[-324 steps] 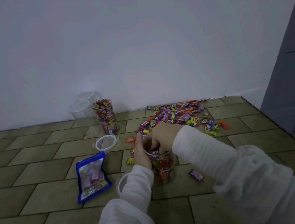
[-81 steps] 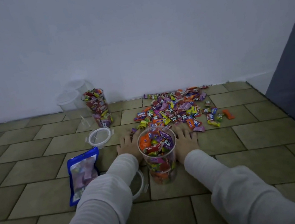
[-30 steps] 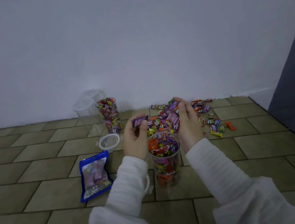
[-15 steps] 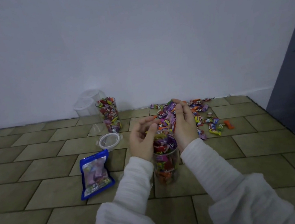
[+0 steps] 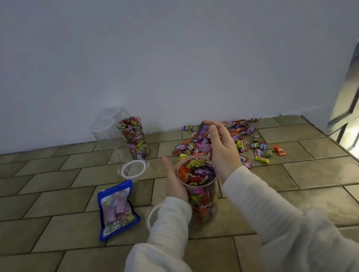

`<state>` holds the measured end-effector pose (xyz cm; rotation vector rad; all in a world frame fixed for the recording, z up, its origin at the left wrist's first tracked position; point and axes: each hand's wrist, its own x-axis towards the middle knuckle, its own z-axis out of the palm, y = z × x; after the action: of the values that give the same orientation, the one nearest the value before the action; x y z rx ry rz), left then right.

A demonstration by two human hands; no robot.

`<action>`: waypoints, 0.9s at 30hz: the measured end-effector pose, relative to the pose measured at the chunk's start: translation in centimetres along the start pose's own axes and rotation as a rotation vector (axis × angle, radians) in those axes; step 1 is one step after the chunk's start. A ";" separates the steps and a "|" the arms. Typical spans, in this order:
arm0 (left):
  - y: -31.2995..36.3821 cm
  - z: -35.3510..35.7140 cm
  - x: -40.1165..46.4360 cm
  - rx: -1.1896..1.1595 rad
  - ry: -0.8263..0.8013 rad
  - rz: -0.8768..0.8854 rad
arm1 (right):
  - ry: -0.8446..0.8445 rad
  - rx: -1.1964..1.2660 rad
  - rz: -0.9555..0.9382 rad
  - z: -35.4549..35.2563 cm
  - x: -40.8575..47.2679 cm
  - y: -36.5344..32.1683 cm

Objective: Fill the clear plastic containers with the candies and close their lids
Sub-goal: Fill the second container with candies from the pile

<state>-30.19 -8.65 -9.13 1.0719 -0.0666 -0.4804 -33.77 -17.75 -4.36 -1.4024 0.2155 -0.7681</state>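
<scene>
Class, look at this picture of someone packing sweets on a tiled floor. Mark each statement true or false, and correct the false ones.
1. The near container has its lid on. False: it is open at the top.
2. A blue packet lies on the floor, left of the near container. True.
3. The right hand is empty. False: it holds sweets.
4. The left hand is against the near container's side. True.
5. The loose sweets lie left of the filled far container. False: they lie to its right.

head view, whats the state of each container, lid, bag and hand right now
near container: upright, open, nearly full
far container: upright, open, full
empty containers: lidded
lid: loose on floor
second lid: partly hidden by sleeve
blue bag: lying flat
left hand: steadying near container
right hand: holding candies above it
</scene>
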 end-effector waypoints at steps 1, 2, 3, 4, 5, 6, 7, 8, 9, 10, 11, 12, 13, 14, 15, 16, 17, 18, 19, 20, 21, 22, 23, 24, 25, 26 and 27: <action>0.0 0.1 0.0 -0.016 -0.001 -0.004 | -0.039 -0.006 -0.013 -0.1 -0.1 -0.2; 0.0 0.1 0.0 -0.030 0.002 0.002 | -0.076 -0.019 -0.031 -0.2 -0.2 -0.2; 0.1 0.2 0.1 -0.045 0.002 0.002 | -0.116 -0.044 -0.053 -0.3 -0.3 -0.4; 0.1 0.3 0.1 -0.058 0.006 0.000 | -0.154 -0.077 -0.075 -0.4 -0.4 -0.5; 0.1 0.3 0.2 -0.070 0.011 -0.002 | -0.192 -0.111 -0.091 -0.4 -0.5 -0.5; 0.1 0.3 0.2 -0.078 0.010 0.003 | -0.219 -0.148 -0.103 -0.4 -0.4 -0.4; 0.1 0.3 0.2 -0.083 0.014 0.008 | -0.238 -0.191 -0.113 -0.4 -0.4 -0.4; 0.0 0.3 0.3 -0.078 0.020 0.010 | -0.253 -0.232 -0.122 -0.5 -0.4 -0.2; 0.0 0.2 0.3 -0.078 0.018 0.005 | -0.267 -0.258 -0.122 -0.6 -0.3 0.1; 0.0 0.2 0.3 -0.084 0.016 -0.008 | -0.286 -0.266 -0.118 -0.7 -0.3 0.3; 0.0 0.3 0.3 -0.094 0.010 -0.025 | -0.301 -0.270 -0.115 -0.8 -0.2 0.5; -0.1 0.3 0.3 -0.100 0.010 -0.034 | -0.317 -0.275 -0.118 -1.0 -0.2 0.6; -0.1 0.2 0.3 -0.109 -0.002 -0.033 | -0.339 -0.281 -0.126 -1.1 -0.3 0.6; -0.1 0.2 0.3 -0.118 -0.007 -0.022 | -0.367 -0.286 -0.134 -1.1 -0.3 0.6; -0.2 0.2 0.3 -0.127 -0.018 -0.015 | -0.396 -0.296 -0.148 -1.2 -0.2 0.5; -0.2 0.2 0.3 -0.129 -0.030 -0.020 | -0.426 -0.326 -0.174 -1.3 -0.2 0.6; -0.3 0.1 0.4 -0.129 -0.040 -0.026 | -0.459 -0.387 -0.216 -1.5 -0.1 0.6; -0.4 0.1 0.4 -0.129 -0.047 -0.025 | -0.500 -0.470 -0.271 -1.8 0.0 0.7; -0.4 0.0 0.5 -0.134 -0.052 -0.020 | -0.542 -0.555 -0.328 -2.1 0.1 0.9; -0.5 0.0 0.6 -0.143 -0.041 -0.013 | -0.579 -0.619 -0.371 -2.3 0.2 1.1; -0.5 -0.1 0.6 -0.153 -0.038 -0.013 | -0.604 -0.657 -0.390 -2.5 0.2 1.4; -0.5 -0.2 0.7 -0.157 -0.041 -0.014 | -0.621 -0.673 -0.391 -2.8 0.2 1.6; -0.6 -0.2 0.7 -0.164 -0.046 -0.018 | -0.636 -0.683 -0.388 -3.0 0.2 1.7; -0.6 -0.2 0.6 -0.169 -0.039 -0.029 | -0.648 -0.698 -0.384 -3.2 0.2 1.8; -0.5 -0.2 0.5 -0.173 -0.036 -0.038 | -0.652 -0.721 -0.381 -3.2 0.2 1.8; -0.4 -0.1 0.3 -0.174 -0.037 -0.045 | -0.640 -0.746 -0.372 -3.3 0.1 1.7; -0.4 -0.1 0.3 -0.178 -0.041 -0.050 | -0.606 -0.764 -0.370 -3.3 0.0 1.5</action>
<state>-30.05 -8.82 -9.53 0.8915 -0.0327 -0.5428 -35.07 -20.43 -6.36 -2.3787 -0.2657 -0.5299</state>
